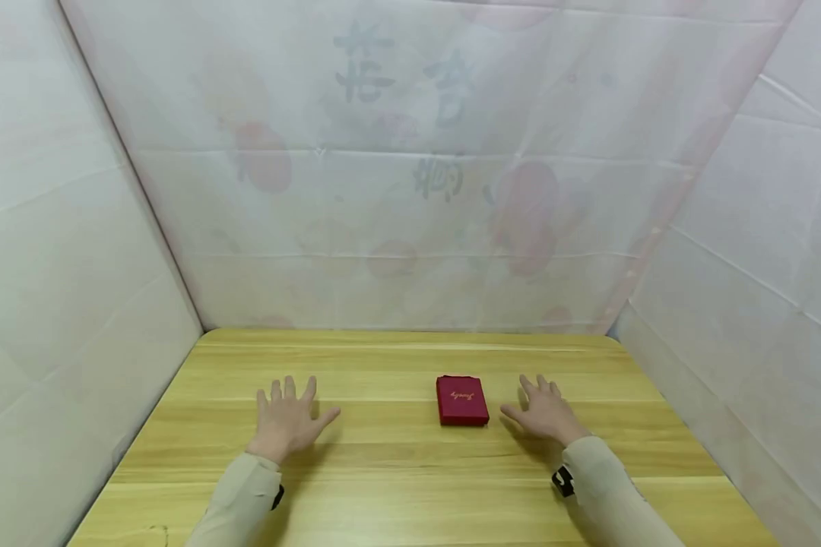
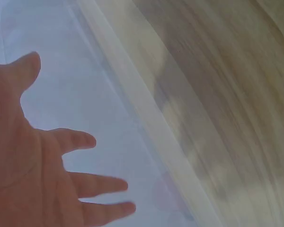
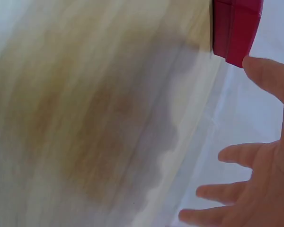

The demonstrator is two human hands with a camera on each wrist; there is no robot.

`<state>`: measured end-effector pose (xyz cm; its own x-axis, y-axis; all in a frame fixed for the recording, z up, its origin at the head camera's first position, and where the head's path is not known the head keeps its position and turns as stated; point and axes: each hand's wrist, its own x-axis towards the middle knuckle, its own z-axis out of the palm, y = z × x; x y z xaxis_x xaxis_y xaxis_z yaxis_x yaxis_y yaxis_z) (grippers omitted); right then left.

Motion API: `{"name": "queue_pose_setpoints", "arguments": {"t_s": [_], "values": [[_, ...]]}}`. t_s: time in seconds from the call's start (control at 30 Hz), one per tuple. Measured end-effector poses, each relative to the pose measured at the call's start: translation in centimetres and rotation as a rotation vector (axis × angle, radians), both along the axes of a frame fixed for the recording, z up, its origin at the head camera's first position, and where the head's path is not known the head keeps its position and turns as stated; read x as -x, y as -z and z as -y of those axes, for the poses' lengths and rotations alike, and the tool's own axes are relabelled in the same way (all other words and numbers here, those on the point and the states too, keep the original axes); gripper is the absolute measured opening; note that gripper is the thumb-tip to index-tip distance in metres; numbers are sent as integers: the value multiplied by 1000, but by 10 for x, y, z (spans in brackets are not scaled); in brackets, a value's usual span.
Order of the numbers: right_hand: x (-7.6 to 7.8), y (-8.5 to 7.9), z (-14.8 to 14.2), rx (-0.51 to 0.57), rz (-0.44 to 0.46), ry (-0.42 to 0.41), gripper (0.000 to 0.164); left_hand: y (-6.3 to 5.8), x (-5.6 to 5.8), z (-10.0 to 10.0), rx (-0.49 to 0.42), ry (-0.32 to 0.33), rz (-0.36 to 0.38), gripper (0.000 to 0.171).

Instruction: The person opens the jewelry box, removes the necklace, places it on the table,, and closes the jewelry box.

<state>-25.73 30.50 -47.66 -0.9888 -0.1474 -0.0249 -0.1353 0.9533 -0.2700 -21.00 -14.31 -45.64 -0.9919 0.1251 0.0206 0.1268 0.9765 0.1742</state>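
Box point(image 1: 462, 403) just beside wide-fingered right hand point(image 1: 546, 414), well apart from equally wide-fingered left hand point(image 1: 288, 422)

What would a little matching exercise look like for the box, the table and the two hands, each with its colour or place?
1. Box
2. Table
3. Left hand
4. Right hand

A. Empty, nearer the box
B. Yellowish, wood-grained
C. Red, gold lettering
D. Empty, farther from the box

Pairs: 1-C, 2-B, 3-D, 4-A
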Motion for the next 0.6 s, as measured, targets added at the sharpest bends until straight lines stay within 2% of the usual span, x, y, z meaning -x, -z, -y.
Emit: {"name": "queue_pose_setpoints", "arguments": {"t_s": [0.13,0.33,0.6], "values": [[1,0,0,46,-14,-44,77,-2,1,-1,-7,28,-23,71],[2,2,2,80,2,-87,61,-9,1,-5,-58,78,15,59],[3,6,4,85,36,-120,54,-10,6,-12,-68,161,44,43]]}}
